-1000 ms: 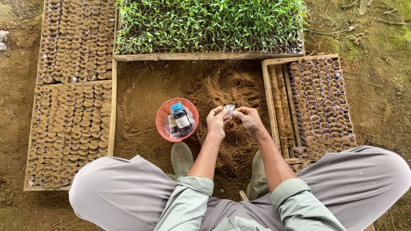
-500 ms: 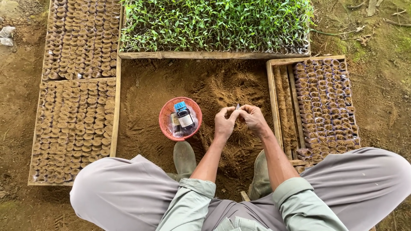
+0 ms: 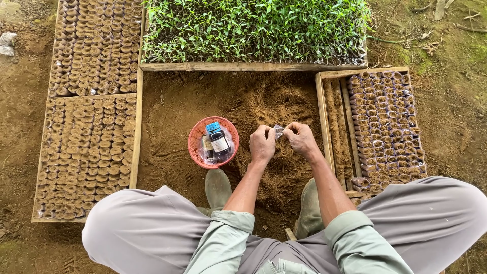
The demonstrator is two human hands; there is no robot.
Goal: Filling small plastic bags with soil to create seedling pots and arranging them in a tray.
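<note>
— Bare brown soil (image 3: pixel 213 101) of a nursery bed, framed by wooden trays: soil-filled pots (image 3: pixel 91 127) at left, green seedlings (image 3: pixel 253 28) ahead, bagged plugs (image 3: pixel 388 127) at right. What is the seated person holding?

— A small clear plastic bag (image 3: pixel 278 130), pinched between both hands above the loose soil, just right of a red basket (image 3: pixel 195 147) that carries a dark bottle with a blue cap (image 3: pixel 217 138).

— How does each grip stand?

— The left hand (image 3: pixel 262 144) is closed on the bag's left edge, the right hand (image 3: pixel 301 139) closed on its right edge (fingers curled tight, thumbs on top).

— Anything different from a second ago?

— The bag showed as a fuller pale shape between the fingers then; now the hands have drawn closer and only a sliver shows. I judge that it is being worked open or folded, though which I cannot tell.

— Which way does it lie?

— Too little shows to be sure; the visible strip runs roughly left to right between the thumbs.
</note>
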